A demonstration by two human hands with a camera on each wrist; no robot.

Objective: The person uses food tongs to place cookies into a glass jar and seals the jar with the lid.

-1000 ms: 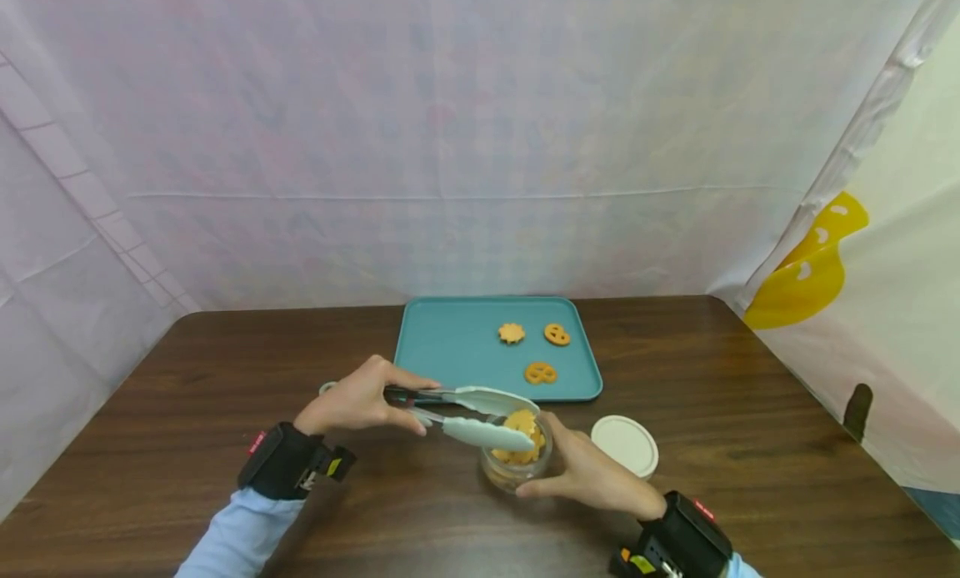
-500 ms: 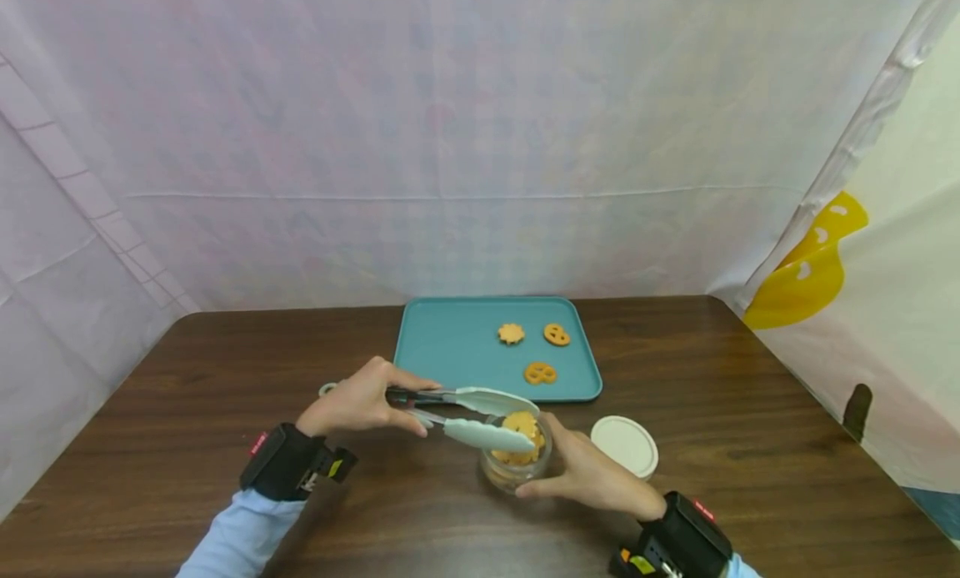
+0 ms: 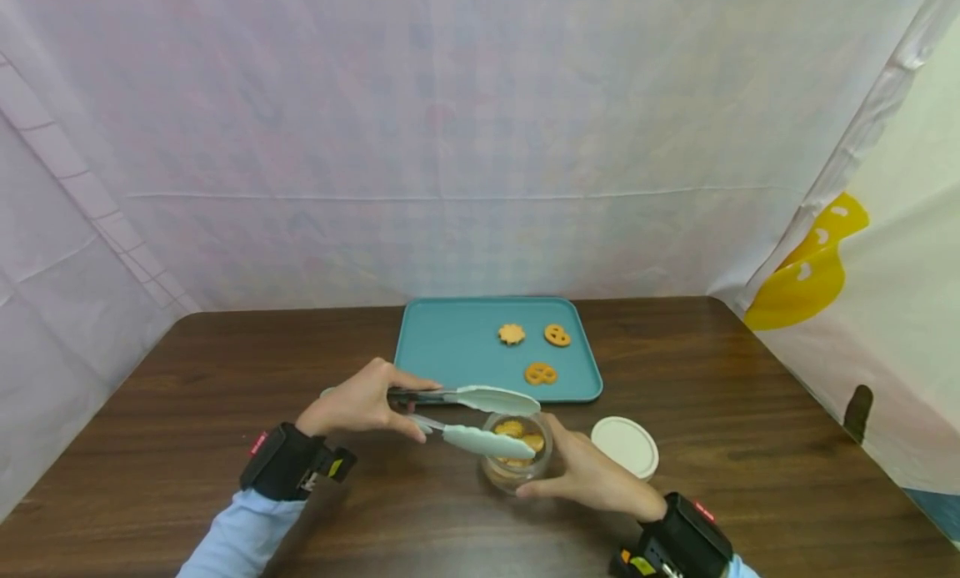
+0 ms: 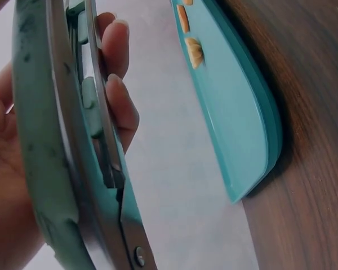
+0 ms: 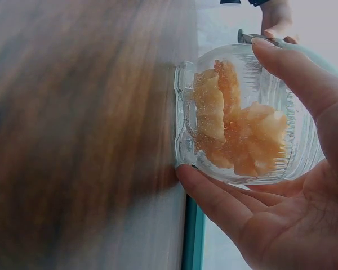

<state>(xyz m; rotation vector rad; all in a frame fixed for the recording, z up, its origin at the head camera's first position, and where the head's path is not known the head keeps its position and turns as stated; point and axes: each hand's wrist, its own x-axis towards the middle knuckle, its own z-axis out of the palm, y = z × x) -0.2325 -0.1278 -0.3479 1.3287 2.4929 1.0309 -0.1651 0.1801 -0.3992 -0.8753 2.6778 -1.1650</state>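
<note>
My left hand [image 3: 363, 403] holds a pair of tongs [image 3: 487, 441] with pale mint tips, its thumb and fingers on the two arms. The tips stand apart over the mouth of a glass jar [image 3: 501, 475], nothing pinched between them. Round the jar's side curl the thumb and fingers of my right hand [image 3: 588, 474]; the jar stands upright on the table. Several scalloped cookies [image 5: 259, 138] lie inside it, seen through the ribbed glass in the right wrist view. The near tip partly hides them in the head view.
Behind the jar lies a teal tray [image 3: 450, 340] bearing a scalloped cookie [image 3: 512, 334] and two pretzel-shaped cookies [image 3: 557, 335]. A white round lid [image 3: 625, 446] is on the brown table [image 3: 750, 411], right of the jar. Fabric walls [image 3: 450, 144] rise behind the table.
A scalloped cookie that stood up between the tong tips at the jar's mouth has dropped lower into the jar. The tips have spread slightly. My right hand has stayed on the jar.
</note>
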